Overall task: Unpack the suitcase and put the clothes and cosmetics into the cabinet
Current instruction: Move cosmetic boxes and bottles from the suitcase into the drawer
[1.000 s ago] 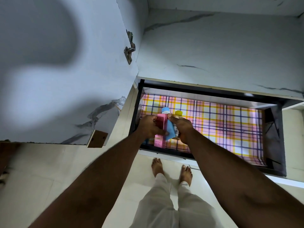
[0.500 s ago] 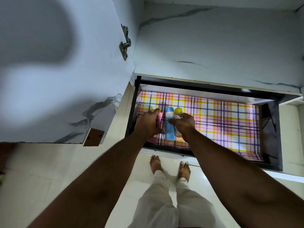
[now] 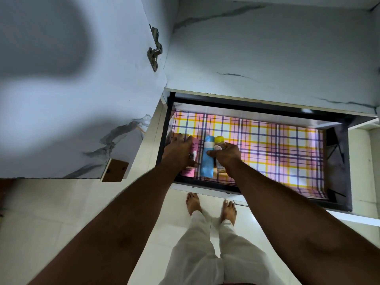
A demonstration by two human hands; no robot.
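Note:
A pulled-out cabinet drawer [image 3: 338,167] with dark walls has a pink, yellow and purple plaid liner [image 3: 277,153]. At its left front lie a pink cosmetics box [image 3: 193,145], a blue tube [image 3: 207,163] and a clear bottle with a yellow cap [image 3: 219,139], side by side. My left hand [image 3: 178,153] lies over the pink box, fingers along its left side and thumb under its lower part. My right hand [image 3: 228,156] is closed around the yellow-capped bottle, and its thumb touches the blue tube. No suitcase or clothes are in view.
An open white marble-look cabinet door [image 3: 82,95] with a metal hinge [image 3: 155,51] hangs at the left. The white cabinet front [image 3: 267,54] rises behind the drawer. My bare feet [image 3: 193,203] stand on pale floor tiles just in front of the drawer.
Both hands went down into the drawer with the cosmetics. The pink box and blue tube, held up and together before, now lie flat and apart on the liner.

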